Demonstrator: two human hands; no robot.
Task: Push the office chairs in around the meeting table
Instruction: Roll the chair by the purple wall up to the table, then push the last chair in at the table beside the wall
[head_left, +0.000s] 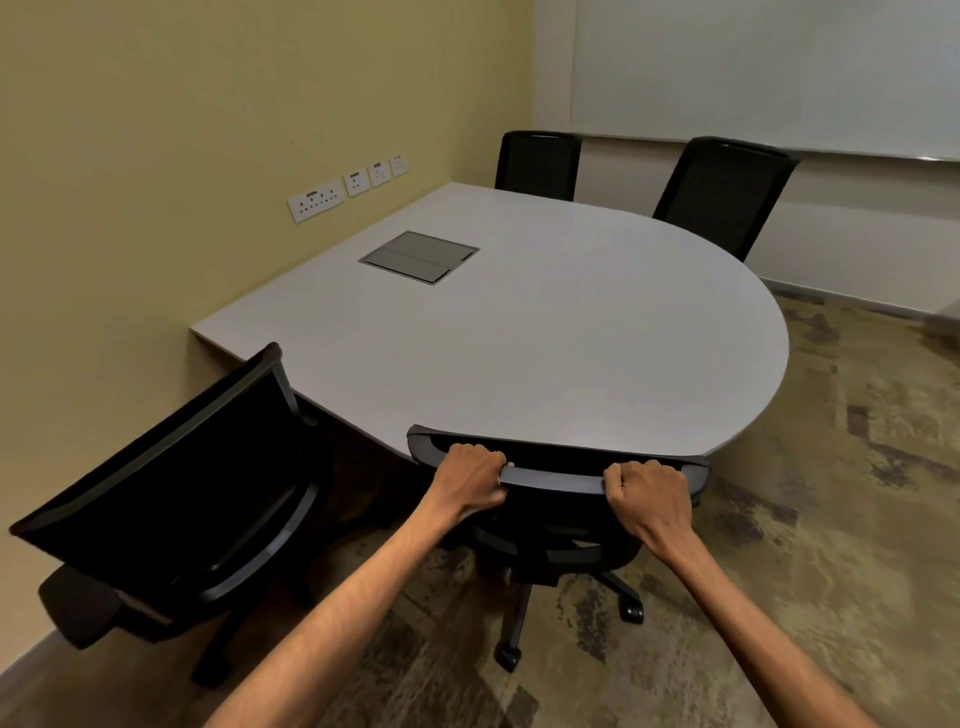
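You had both hands on the top rail of the near chair (553, 480), the one drawn up to the curved end of the meeting table (545, 332). Your left hand (470, 480) was closed in a fist around the rail toward its left end, fingers curled over the top edge. Your right hand (649, 496) gripped the same rail toward its right end, knuckles up and fingers wrapped tight. Both forearms reached forward from the bottom of the view.

That chair's backrest stood right at the table's rim, its top edge overlapping the tabletop as you looked down, and its seat was hidden below; how far under the table it sat I cannot tell. Its castor base (566, 613) showed on the patterned carpet (831, 467) just short of the table.

A second chair (171, 499) stood left of the one you held, beside the table's straight side, turned at an angle with its backrest tilted away from the table and its seat out in the open.

Across the table, two more chairs stood against its far edge: the far left chair (537, 163) and the far right chair (724, 195), both with backrests upright.

A flush cable hatch (420, 257) lay in the tabletop toward the wall side, and a row of wall sockets (345, 187) ran just above the table.
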